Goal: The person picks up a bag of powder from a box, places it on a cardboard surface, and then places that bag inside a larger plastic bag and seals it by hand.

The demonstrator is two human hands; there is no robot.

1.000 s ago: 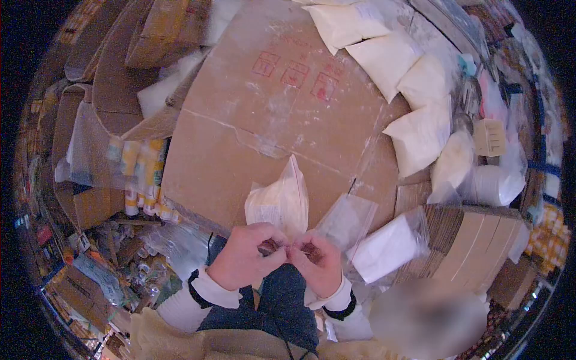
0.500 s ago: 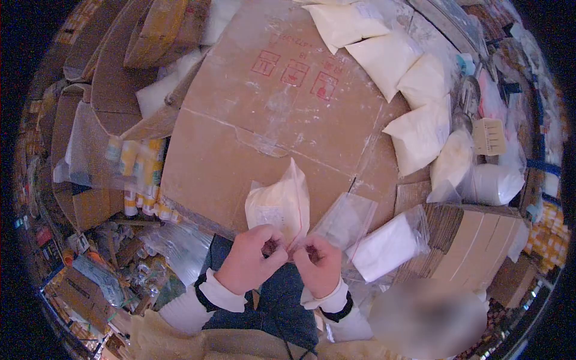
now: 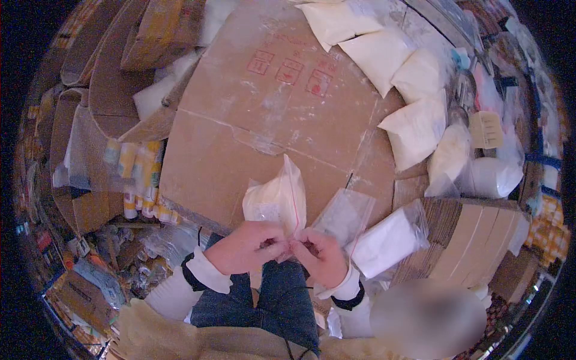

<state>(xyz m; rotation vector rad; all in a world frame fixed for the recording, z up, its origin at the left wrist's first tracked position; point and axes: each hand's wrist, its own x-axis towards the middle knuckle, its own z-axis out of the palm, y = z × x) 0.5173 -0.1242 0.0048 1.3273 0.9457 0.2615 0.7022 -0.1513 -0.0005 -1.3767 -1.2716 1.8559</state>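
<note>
A clear zip bag (image 3: pixel 273 201) filled with off-white powder stands at the near edge of the cardboard-covered surface, a red line running along its seal. Both hands pinch its near end: my left hand (image 3: pixel 252 245) from the left, my right hand (image 3: pixel 320 255) from the right, their fingertips almost meeting. Fingers are curled and closed on the plastic, and the exact grip is partly hidden. Just right of the bag lies a flat clear zip bag (image 3: pixel 345 215). Beside that is a plastic pack of white sheets or bags (image 3: pixel 387 239).
Filled powder bags (image 3: pixel 414 135) line the right side of the cardboard sheet (image 3: pixel 240 129). A cream plastic basket (image 3: pixel 485 130) sits beyond them. Open cartons (image 3: pixel 117 90) and yellow-and-white bottles (image 3: pixel 141 171) stand at the left. Folded cardboard (image 3: pixel 474 240) is stacked at the lower right.
The view has shifted slightly. My left forearm has swung outward and the hand lies more level; my right hand has turned a little. Both still pinch the powder bag's end.
</note>
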